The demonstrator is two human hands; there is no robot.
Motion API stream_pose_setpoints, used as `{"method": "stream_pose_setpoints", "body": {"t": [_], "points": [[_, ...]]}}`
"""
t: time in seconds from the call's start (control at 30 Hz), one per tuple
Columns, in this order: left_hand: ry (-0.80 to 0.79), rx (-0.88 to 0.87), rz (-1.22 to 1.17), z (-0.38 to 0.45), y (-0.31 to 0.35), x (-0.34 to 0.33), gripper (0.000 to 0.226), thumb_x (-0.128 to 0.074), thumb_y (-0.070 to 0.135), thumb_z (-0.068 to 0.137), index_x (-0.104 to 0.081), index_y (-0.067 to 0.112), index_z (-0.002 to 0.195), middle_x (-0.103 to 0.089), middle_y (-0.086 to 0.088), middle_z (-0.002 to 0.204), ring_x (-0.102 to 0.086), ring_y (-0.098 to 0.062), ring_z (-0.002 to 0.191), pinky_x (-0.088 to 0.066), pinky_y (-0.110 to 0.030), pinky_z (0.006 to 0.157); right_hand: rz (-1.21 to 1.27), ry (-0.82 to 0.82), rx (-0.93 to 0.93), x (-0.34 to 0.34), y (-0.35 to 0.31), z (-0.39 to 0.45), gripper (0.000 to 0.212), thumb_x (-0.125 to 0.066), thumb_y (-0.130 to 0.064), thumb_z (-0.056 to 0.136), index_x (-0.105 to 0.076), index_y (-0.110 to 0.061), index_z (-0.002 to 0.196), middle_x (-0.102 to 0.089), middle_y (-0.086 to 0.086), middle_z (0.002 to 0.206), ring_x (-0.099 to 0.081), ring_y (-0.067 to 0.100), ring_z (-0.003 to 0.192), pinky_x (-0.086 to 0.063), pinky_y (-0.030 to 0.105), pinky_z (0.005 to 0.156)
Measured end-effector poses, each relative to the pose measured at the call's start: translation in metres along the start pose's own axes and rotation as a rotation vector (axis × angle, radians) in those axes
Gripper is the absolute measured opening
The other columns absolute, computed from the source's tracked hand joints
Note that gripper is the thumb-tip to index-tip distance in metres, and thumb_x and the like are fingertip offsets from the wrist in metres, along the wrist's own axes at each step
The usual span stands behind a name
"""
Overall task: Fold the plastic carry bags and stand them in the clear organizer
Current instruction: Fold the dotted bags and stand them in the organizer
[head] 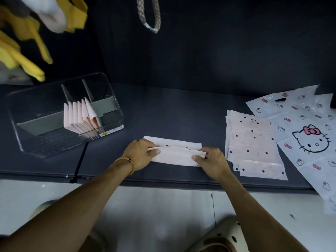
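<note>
Two hands at work, both on one pale pink carry bag (175, 155), folded into a long strip on the dark bench (181, 110) near its front edge. Left hand (139, 154) pinching the strip's left end, thumb below and fingers curled over the raised fold; right hand (211, 160) pinching the right end likewise. In the clear organizer (60, 113), well to the left, about six folded pink bags (81, 115) standing upright side by side in one compartment, against a grey divider. Just right of the right hand, a flat stack of dotted pink bags (252, 146), number unclear, overlapping a large white cat-print bag (305, 135). Above left, blurred yellow cloth (27, 48); top centre, a braided loop (149, 13) hanging. One bead bracelet (127, 160) on the left wrist.
</note>
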State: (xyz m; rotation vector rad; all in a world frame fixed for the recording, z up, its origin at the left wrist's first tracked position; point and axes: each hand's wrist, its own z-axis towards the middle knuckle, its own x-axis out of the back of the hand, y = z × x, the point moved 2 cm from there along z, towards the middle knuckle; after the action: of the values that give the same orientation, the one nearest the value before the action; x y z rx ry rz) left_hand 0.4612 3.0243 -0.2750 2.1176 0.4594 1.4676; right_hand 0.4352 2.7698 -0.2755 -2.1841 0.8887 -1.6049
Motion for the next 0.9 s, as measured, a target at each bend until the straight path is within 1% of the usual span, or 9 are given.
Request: {"method": "stream_pose_setpoints", "body": {"t": [0.1,0.23,0.37,0.47,0.53,0.6,0.7,0.8,0.9], "points": [[0.086,0.15,-0.015,0.001,-0.013,0.0,0.03,-0.059,0.037,0.091,-0.069,0.009,0.093,-0.067,-0.009,0.093,-0.061,-0.027,0.088,-0.049,-0.033,0.078,-0.08,0.04,-0.057,-0.006,0.0,0.006,0.024,-0.059,-0.038,0.092,-0.062,-0.015,0.098,-0.061,0.0,0.085,-0.06,0.022,0.083,-0.048,0.031,0.078],[0.161,0.262,0.097,0.008,-0.016,-0.003,0.037,-0.054,0.047,0.091,-0.055,0.011,0.081,-0.065,-0.013,0.09,-0.059,-0.029,0.082,-0.045,-0.034,0.068,-0.151,0.126,-0.078,-0.013,-0.006,0.012,0.029,-0.052,-0.038,0.096,-0.059,-0.013,0.11,-0.064,0.006,0.095,-0.061,0.027,0.089,-0.047,0.034,0.081],[0.207,0.302,0.165,0.014,-0.017,-0.006,0.037,-0.057,0.051,0.087,-0.047,0.02,0.07,-0.063,-0.01,0.084,-0.061,-0.032,0.084,-0.042,-0.032,0.064,-0.16,0.187,-0.138,-0.016,-0.007,0.018,0.025,-0.059,-0.041,0.092,-0.061,-0.016,0.09,-0.067,0.007,0.087,-0.062,0.028,0.084,-0.044,0.029,0.07],[0.283,0.359,0.205,0.011,-0.017,-0.002,0.036,-0.063,0.056,0.08,-0.055,0.021,0.086,-0.062,-0.004,0.085,-0.061,-0.03,0.083,-0.045,-0.032,0.065,-0.13,0.183,-0.202,-0.014,-0.005,0.023,0.028,-0.064,-0.044,0.087,-0.063,-0.018,0.079,-0.062,0.003,0.075,-0.059,0.025,0.077,-0.04,0.026,0.066],[0.374,0.27,0.259,0.008,-0.012,0.001,0.04,-0.069,0.049,0.078,-0.052,0.023,0.103,-0.058,-0.002,0.096,-0.059,-0.028,0.088,-0.048,-0.036,0.069,-0.128,0.174,-0.221,-0.013,-0.005,0.025,0.029,-0.065,-0.045,0.086,-0.063,-0.019,0.076,-0.06,0.002,0.072,-0.056,0.023,0.073,-0.04,0.026,0.065],[0.405,-0.073,0.387,0.008,-0.001,0.0,0.039,-0.073,0.025,0.078,-0.058,0.02,0.114,-0.06,-0.004,0.111,-0.056,-0.028,0.101,-0.048,-0.038,0.079,-0.116,0.185,-0.233,-0.014,-0.005,0.025,0.03,-0.066,-0.045,0.085,-0.064,-0.017,0.079,-0.061,0.002,0.074,-0.057,0.024,0.075,-0.04,0.026,0.064],[0.186,-0.493,0.489,0.004,-0.003,-0.012,0.048,-0.06,-0.004,0.079,-0.061,0.009,0.125,-0.055,-0.01,0.135,-0.05,-0.028,0.126,-0.042,-0.037,0.102,-0.153,0.242,-0.237,-0.014,-0.012,0.017,0.031,-0.066,-0.044,0.086,-0.063,-0.014,0.091,-0.066,0.006,0.085,-0.063,0.029,0.086,-0.046,0.03,0.065],[0.018,-0.433,0.506,-0.001,-0.026,-0.023,0.05,-0.036,0.02,0.101,-0.025,0.012,0.149,-0.018,0.0,0.158,-0.012,-0.014,0.146,-0.008,-0.026,0.118,-0.328,0.429,-0.079,-0.015,-0.027,0.006,0.024,-0.067,-0.03,0.085,-0.059,-0.012,0.099,-0.063,0.01,0.097,-0.059,0.032,0.093,-0.047,0.037,0.07],[0.017,-0.428,0.453,-0.004,-0.031,-0.023,0.052,-0.033,0.032,0.102,-0.022,0.015,0.15,-0.013,0.003,0.158,-0.005,-0.011,0.146,0.0,-0.022,0.118,-0.421,0.478,0.373,-0.048,-0.064,-0.007,0.024,-0.071,-0.013,0.077,-0.068,-0.005,0.099,-0.066,0.014,0.101,-0.061,0.035,0.093,-0.05,0.04,0.077]]}}
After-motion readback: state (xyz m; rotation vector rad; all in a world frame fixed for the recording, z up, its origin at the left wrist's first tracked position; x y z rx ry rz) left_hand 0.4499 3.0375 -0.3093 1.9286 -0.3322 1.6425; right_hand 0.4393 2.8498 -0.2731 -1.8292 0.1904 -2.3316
